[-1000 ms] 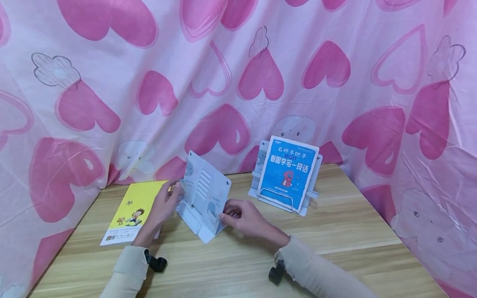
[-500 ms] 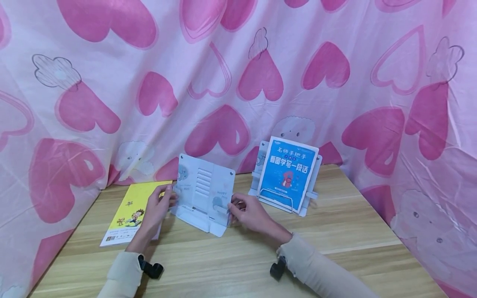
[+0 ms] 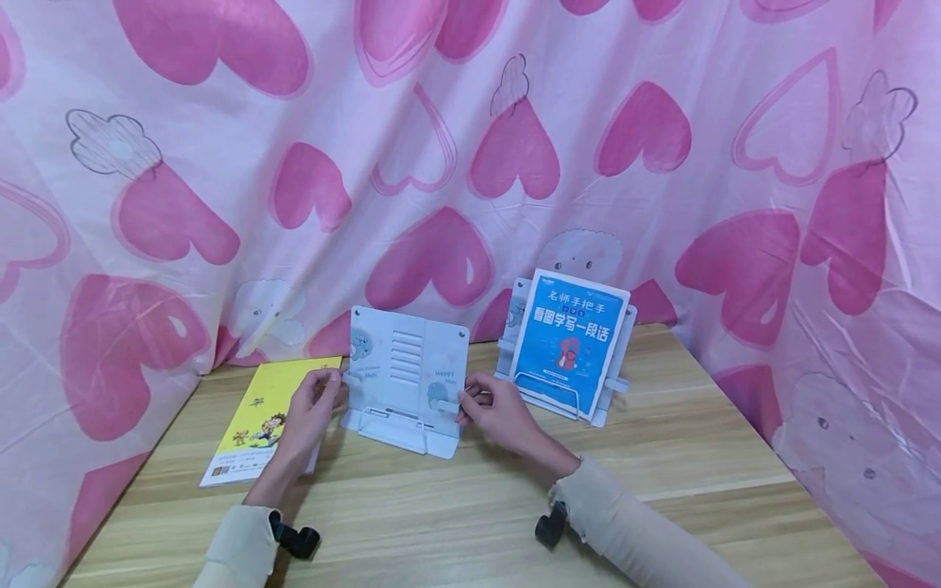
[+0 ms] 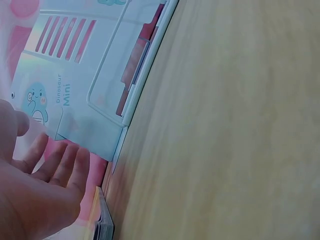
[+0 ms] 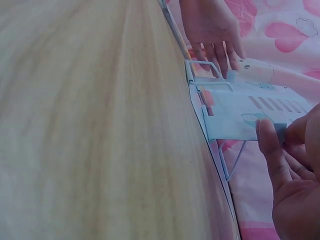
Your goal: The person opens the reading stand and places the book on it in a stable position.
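A pale blue metal book stand (image 3: pixel 408 367), printed with cartoon dinosaurs, stands on the table with its slotted panel tilted up. Its wire page holder (image 3: pixel 393 429) crosses the lower front. My right hand (image 3: pixel 503 408) pinches the small tab at the stand's right edge between thumb and finger, as the right wrist view (image 5: pixel 295 170) shows. At the left edge, beside the other tab (image 4: pixel 59 122), my left hand (image 4: pixel 47 190) has its fingers loosely extended, the thumb apart from them. A wire leg (image 5: pixel 232 162) props the stand behind.
A yellow-and-white book (image 3: pixel 253 425) lies flat on the left, partly behind my left forearm. At the back right, a second stand (image 3: pixel 625 343) bears a blue book (image 3: pixel 566 343) upright. A pink heart-patterned curtain (image 3: pixel 573 82) hangs behind the wooden table (image 3: pixel 662 457).
The stand has turned from an angled position to face forward, its right edge swinging farther back. My right hand has moved with it; the left hand has shifted slightly left.
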`<act>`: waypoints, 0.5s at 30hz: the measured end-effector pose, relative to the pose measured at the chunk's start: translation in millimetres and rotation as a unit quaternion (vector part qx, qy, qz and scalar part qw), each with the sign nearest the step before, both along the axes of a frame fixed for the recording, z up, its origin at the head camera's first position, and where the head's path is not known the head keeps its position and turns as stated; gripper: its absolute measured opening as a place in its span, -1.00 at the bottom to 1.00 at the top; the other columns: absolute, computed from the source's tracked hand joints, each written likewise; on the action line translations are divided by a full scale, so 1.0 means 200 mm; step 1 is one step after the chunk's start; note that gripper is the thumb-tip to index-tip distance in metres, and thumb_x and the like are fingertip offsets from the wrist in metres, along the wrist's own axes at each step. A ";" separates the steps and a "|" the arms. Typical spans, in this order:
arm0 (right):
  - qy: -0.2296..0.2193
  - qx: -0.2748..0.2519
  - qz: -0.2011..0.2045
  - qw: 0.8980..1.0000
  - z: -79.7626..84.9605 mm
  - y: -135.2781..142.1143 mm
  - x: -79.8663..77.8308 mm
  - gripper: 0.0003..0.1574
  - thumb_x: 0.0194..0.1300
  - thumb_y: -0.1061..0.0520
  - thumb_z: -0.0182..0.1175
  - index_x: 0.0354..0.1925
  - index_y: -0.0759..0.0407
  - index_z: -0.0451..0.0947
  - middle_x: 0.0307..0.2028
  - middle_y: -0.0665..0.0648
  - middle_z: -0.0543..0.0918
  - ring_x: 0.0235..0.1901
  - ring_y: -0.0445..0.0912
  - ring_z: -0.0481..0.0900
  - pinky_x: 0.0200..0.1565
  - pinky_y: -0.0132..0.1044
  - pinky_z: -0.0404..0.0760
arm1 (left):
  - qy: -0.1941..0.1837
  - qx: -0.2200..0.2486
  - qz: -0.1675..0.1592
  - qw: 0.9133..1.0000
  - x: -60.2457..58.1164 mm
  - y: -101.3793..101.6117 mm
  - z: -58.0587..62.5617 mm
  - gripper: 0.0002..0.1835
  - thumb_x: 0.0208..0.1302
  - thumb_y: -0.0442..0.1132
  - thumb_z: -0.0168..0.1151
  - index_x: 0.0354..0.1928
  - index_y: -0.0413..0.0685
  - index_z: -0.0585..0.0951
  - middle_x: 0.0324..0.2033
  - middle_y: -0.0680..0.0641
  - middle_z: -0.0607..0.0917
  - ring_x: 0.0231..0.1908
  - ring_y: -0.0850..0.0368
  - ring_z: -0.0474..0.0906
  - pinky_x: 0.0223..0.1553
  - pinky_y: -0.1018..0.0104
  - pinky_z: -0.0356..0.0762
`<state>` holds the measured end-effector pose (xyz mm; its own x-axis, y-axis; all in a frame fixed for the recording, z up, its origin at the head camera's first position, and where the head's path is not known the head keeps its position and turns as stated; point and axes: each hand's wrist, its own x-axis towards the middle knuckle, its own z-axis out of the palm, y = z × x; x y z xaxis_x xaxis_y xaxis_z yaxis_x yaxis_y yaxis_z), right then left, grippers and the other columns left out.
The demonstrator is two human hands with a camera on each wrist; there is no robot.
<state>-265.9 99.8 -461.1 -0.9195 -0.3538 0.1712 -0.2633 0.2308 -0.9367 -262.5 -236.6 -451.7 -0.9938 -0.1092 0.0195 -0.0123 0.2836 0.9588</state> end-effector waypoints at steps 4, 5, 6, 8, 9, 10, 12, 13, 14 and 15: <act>-0.011 -0.004 -0.013 1.000 0.00 0.00 0.00 -0.72 0.65 0.08 0.20 0.20 0.14 0.61 -0.11 0.12 0.78 -0.20 -0.02 0.86 -0.04 -0.21 0.86 | 0.008 0.006 -0.012 1.000 0.01 0.01 0.00 -0.34 0.73 0.18 -0.07 0.49 -0.23 0.33 0.55 -0.23 0.42 0.57 -0.15 0.35 0.56 0.07 0.44; -0.011 -0.006 -0.016 1.000 0.00 0.00 0.00 -0.71 0.65 0.09 0.20 0.21 0.15 0.60 -0.09 0.13 0.78 -0.19 -0.01 0.86 -0.03 -0.22 0.86 | 0.011 0.005 -0.015 1.000 0.02 0.02 0.00 -0.36 0.73 0.17 -0.06 0.48 -0.23 0.34 0.55 -0.23 0.41 0.57 -0.15 0.35 0.52 0.19 0.47; -0.012 -0.007 -0.021 1.000 0.00 0.00 0.00 -0.71 0.65 0.10 0.20 0.21 0.15 0.59 -0.08 0.14 0.78 -0.17 -0.02 0.85 -0.02 -0.23 0.86 | 0.013 0.002 -0.017 1.000 0.02 0.02 -0.01 -0.37 0.73 0.16 -0.05 0.46 -0.23 0.35 0.55 -0.22 0.40 0.56 -0.14 0.35 0.47 0.34 0.50; -0.010 -0.011 -0.030 0.999 0.00 0.00 0.00 -0.70 0.63 0.13 0.21 0.22 0.16 0.58 -0.05 0.16 0.79 -0.14 -0.01 0.85 0.00 -0.25 0.85 | 0.020 0.002 -0.018 1.000 0.03 0.03 -0.02 -0.39 0.73 0.13 -0.02 0.45 -0.23 0.33 0.56 -0.22 0.37 0.54 -0.14 0.35 0.32 0.58 0.50; -0.007 -0.010 -0.037 0.999 -0.01 -0.01 0.00 -0.70 0.62 0.14 0.22 0.23 0.15 0.57 -0.03 0.15 0.78 -0.12 -0.02 0.84 0.03 -0.27 0.84 | 0.021 0.004 -0.017 1.000 0.03 0.03 -0.02 -0.39 0.72 0.12 -0.01 0.46 -0.23 0.32 0.56 -0.23 0.36 0.54 -0.13 0.35 0.25 0.68 0.47; -0.004 -0.010 -0.043 0.999 -0.01 -0.01 -0.01 -0.68 0.61 0.17 0.22 0.24 0.15 0.56 0.00 0.15 0.78 -0.08 -0.03 0.83 0.05 -0.29 0.83 | 0.023 0.003 -0.014 1.000 0.03 0.03 -0.02 -0.39 0.72 0.11 0.00 0.48 -0.23 0.30 0.57 -0.23 0.36 0.54 -0.13 0.35 0.19 0.74 0.44; 0.000 -0.010 -0.057 0.998 -0.01 -0.01 -0.01 -0.66 0.57 0.22 0.22 0.25 0.14 0.55 0.03 0.14 0.77 -0.02 -0.03 0.80 0.11 -0.30 0.81 | 0.020 0.006 -0.009 1.000 0.04 0.03 -0.02 -0.37 0.72 0.09 0.02 0.52 -0.22 0.24 0.57 -0.24 0.35 0.54 -0.11 0.34 0.14 0.79 0.42; 0.002 -0.010 -0.062 0.998 -0.01 -0.01 -0.01 -0.64 0.56 0.24 0.22 0.26 0.14 0.54 0.06 0.14 0.77 0.02 -0.04 0.79 0.15 -0.29 0.79 | 0.018 0.009 -0.007 1.000 0.05 0.03 -0.03 -0.35 0.72 0.07 0.03 0.54 -0.22 0.21 0.58 -0.25 0.34 0.54 -0.10 0.34 0.13 0.79 0.41; 0.004 -0.011 -0.067 0.998 -0.01 -0.01 -0.01 -0.62 0.55 0.27 0.21 0.27 0.14 0.53 0.10 0.14 0.76 0.07 -0.03 0.78 0.20 -0.27 0.77 | 0.014 0.011 -0.004 1.000 0.05 0.04 -0.03 -0.35 0.72 0.06 0.04 0.56 -0.20 0.19 0.58 -0.24 0.34 0.54 -0.09 0.34 0.12 0.80 0.41; 0.006 -0.012 -0.069 0.998 -0.02 -0.01 -0.02 -0.60 0.55 0.29 0.19 0.28 0.14 0.52 0.14 0.14 0.74 0.12 -0.01 0.77 0.25 -0.24 0.75 | 0.011 0.010 -0.003 1.000 0.06 0.04 -0.03 -0.34 0.72 0.04 0.04 0.59 -0.19 0.16 0.59 -0.24 0.33 0.55 -0.09 0.33 0.11 0.81 0.40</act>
<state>-268.9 97.1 -464.3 -0.9568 -0.2199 0.1900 -0.2422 0.2423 -0.9395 -251.3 -229.2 -456.7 -0.9938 -0.1041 0.0396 0.0106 0.2652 0.9641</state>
